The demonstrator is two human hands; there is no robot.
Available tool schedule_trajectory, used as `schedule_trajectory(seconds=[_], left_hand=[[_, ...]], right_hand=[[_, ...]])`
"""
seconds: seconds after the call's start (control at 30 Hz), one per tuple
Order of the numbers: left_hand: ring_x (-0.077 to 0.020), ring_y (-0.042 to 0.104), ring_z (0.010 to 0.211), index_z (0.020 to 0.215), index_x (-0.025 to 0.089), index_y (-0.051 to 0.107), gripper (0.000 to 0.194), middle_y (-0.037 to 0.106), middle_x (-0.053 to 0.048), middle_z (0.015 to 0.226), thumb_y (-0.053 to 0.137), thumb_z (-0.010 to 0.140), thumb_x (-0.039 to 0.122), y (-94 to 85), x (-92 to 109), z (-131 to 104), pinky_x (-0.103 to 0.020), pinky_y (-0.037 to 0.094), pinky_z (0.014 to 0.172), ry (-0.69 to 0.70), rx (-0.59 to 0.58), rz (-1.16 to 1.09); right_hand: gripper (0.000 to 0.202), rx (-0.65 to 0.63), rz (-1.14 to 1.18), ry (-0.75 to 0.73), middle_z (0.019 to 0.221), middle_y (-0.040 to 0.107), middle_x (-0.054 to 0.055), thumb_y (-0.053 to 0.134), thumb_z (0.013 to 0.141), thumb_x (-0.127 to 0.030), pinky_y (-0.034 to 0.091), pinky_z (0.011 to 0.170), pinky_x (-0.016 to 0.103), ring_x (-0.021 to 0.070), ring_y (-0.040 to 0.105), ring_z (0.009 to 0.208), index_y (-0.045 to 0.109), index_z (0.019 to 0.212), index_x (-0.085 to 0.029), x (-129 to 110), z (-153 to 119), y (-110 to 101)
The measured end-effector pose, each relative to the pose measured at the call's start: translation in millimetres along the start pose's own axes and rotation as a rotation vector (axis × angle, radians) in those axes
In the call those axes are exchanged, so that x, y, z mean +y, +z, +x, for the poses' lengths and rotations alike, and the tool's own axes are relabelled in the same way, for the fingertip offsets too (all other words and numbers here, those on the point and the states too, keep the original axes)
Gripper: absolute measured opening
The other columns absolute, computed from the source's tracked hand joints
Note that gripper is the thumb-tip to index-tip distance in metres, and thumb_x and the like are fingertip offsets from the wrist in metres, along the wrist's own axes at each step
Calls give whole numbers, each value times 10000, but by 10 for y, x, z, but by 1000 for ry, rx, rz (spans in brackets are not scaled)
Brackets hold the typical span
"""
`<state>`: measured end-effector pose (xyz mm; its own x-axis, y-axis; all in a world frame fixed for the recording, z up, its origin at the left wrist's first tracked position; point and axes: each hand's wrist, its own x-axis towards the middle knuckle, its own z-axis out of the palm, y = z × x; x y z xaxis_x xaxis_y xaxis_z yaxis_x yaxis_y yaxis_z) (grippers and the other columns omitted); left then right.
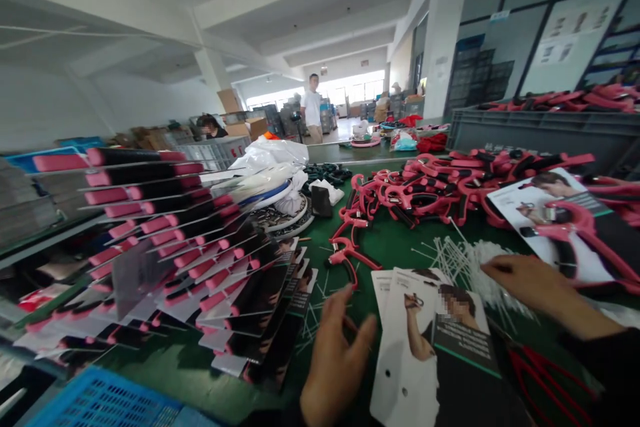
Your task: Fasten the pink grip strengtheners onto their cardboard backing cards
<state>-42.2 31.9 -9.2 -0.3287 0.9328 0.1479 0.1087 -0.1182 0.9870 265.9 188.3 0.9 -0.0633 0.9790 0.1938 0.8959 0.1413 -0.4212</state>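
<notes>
My left hand [336, 360] hung open, fingers spread and grasping nothing, just left of the printed backing card [430, 353]. My right hand [530, 283] lay flat and released on the white cable ties [465, 257], just beyond that card. Pink hand grippers [430, 187] lay heaped farther ahead.

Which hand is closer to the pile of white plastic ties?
Right. The right hand rests at the white plastic ties; the left hand hovers farther off, beside the printed card.
</notes>
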Motion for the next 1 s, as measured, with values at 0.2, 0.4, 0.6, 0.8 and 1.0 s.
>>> schedule_trajectory(seconds=[0.2,0.4,0.6,0.8,1.0], left_hand=[[-62,353,507,1127,271,488,412,486,38,787,624,758,392,-161,78,-118,-170,267,432,-110,337,-318],[-145,487,587,864,200,630,262,596,-18,747,686,679,376,110,-59,-338,-239,351,551,-84,-234,276],[-136,458,505,918,177,553,359,502,60,532,715,642,339,84,-200,-257,-227,306,504,-181,-360,346],[-78,374,442,605,184,460,385,457,60,506,713,614,473,60,-280,-242,-196,264,423,-283,-367,150],[-55,379,338,753,181,483,464,484,75,491,732,578,530,61,-218,-264,-173,265,332,-500,-495,-121]], right_hand=[[363,-13,466,174,689,631,73,439,748,-517,368,458,282,157,524,518,584,795,-188,-293,-447,-169],[369,-283,921,232,683,619,18,618,696,-529,265,401,188,77,422,467,583,822,-183,-709,-1056,-177],[324,-360,1048,291,717,634,25,581,748,-462,171,384,165,50,380,442,586,857,-157,-809,-1324,-6],[314,-314,1019,258,571,534,-32,537,795,-462,128,360,193,34,260,374,595,810,-153,-866,-1386,50],[350,-332,868,219,552,509,-38,508,813,-495,166,357,205,47,278,374,610,777,-162,-886,-1460,33]])
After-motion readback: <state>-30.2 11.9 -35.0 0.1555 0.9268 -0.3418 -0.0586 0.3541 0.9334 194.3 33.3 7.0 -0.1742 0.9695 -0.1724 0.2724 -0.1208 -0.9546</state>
